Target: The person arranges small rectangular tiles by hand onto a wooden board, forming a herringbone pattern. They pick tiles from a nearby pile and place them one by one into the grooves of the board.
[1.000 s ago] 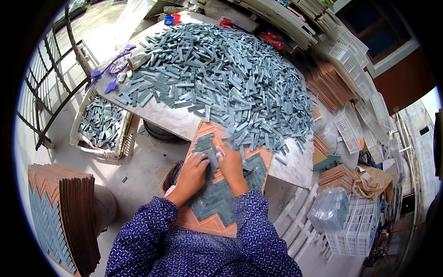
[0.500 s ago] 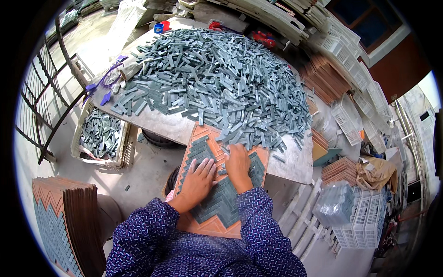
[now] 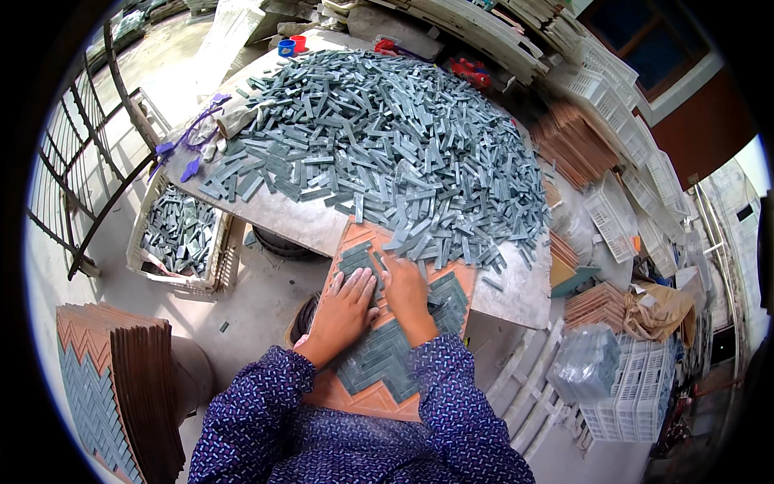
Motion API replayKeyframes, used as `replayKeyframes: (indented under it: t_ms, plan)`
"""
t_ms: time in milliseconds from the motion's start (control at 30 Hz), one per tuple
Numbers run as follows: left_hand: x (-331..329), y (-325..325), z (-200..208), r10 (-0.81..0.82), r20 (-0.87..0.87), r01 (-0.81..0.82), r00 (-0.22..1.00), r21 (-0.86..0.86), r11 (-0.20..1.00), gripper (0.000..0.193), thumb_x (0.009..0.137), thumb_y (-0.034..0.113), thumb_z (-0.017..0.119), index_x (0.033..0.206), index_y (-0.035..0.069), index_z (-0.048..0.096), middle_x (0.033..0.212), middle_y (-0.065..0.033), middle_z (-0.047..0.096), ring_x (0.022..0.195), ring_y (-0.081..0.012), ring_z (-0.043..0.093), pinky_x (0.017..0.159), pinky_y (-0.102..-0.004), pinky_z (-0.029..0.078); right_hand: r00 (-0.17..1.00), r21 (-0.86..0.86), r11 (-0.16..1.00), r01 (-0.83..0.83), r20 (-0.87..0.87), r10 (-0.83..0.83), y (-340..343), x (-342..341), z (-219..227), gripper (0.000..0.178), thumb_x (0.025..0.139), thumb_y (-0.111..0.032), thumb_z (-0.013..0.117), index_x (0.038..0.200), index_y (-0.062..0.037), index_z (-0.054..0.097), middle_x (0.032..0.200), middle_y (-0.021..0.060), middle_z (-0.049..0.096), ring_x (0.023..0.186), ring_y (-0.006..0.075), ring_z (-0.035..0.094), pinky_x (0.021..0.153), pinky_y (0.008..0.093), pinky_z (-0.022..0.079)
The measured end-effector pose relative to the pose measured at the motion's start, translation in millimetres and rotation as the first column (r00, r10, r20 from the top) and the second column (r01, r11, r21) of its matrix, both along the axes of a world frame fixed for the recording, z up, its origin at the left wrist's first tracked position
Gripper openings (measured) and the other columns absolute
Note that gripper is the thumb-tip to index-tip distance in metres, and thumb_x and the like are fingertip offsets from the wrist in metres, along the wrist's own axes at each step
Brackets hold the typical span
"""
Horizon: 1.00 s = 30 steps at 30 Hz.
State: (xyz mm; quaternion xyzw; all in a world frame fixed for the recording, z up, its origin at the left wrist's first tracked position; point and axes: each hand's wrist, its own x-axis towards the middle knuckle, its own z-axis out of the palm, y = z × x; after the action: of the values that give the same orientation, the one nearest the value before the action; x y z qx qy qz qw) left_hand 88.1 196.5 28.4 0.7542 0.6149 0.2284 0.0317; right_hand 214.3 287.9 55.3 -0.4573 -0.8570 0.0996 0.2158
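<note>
An orange mould board (image 3: pixel 348 397) with herringbone grooves lies in front of me, its far end on the table. Grey-green stone tile strips (image 3: pixel 385 361) fill much of its middle and right side. My left hand (image 3: pixel 345 308) rests flat on the board's left part, fingers stretched over the laid strips. Just right of it, my right hand (image 3: pixel 405 292) pinches a small tile strip (image 3: pixel 379 260) at the grooves near the left fingertips. The palm hides part of the pattern beneath. A large heap of loose tile strips (image 3: pixel 387 137) spreads beyond the board.
The pale table (image 3: pixel 302 222) carries the heap, with blue (image 3: pixel 286 48) and red cups (image 3: pixel 299 43) behind. At left stand a crate of tile strips (image 3: pixel 173 234) and a stack of boards (image 3: pixel 137 387). White plastic crates (image 3: pixel 629 395) are stacked at right.
My right hand has moved left and slightly nearer, bringing a tile strip beside the left fingertips. My left hand has shifted slightly left. The whole view has shifted a little.
</note>
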Motion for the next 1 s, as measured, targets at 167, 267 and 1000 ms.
replayKeyframes:
  t_ms: [167,267,1000]
  plan:
    - [0,-1,4,-0.013,0.064,0.013,0.998,0.010,1.000,0.060,0.084,0.029,0.062,0.132,0.000,0.046,0.141,-0.0148,0.044,0.131,-0.0292,0.040,0.110,-0.0465,0.028,1.000,-0.059,0.998,0.004,-0.029,-0.006,-1,4,0,0.030,0.076,-0.006,0.067,0.106,-0.0043,0.066,0.088,0.0196,0.063,0.083,0.0384,0.060,0.073,0.0446,0.047]
    - [1,-1,3,-0.012,0.073,0.010,0.997,0.021,1.000,0.060,0.083,0.029,0.063,0.133,-0.001,0.045,0.140,-0.0152,0.044,0.131,-0.0293,0.040,0.110,-0.0452,0.028,0.993,-0.122,0.992,0.045,-0.105,-0.058,2,1,-1,0.027,0.075,-0.006,0.068,0.102,-0.0033,0.067,0.087,0.0200,0.063,0.083,0.0388,0.060,0.074,0.0446,0.047]
    - [-28,-23,-10,0.080,0.293,-0.085,0.953,0.005,0.996,0.047,0.085,0.009,0.059,0.130,0.003,0.049,0.140,-0.0155,0.045,0.133,-0.0310,0.038,0.108,-0.0458,0.032,0.926,-0.332,0.872,-0.361,-0.017,0.377,3,22,17,0.050,0.068,0.000,0.072,0.115,-0.0087,0.060,0.096,0.0123,0.056,0.092,0.0323,0.057,0.079,0.0395,0.047]
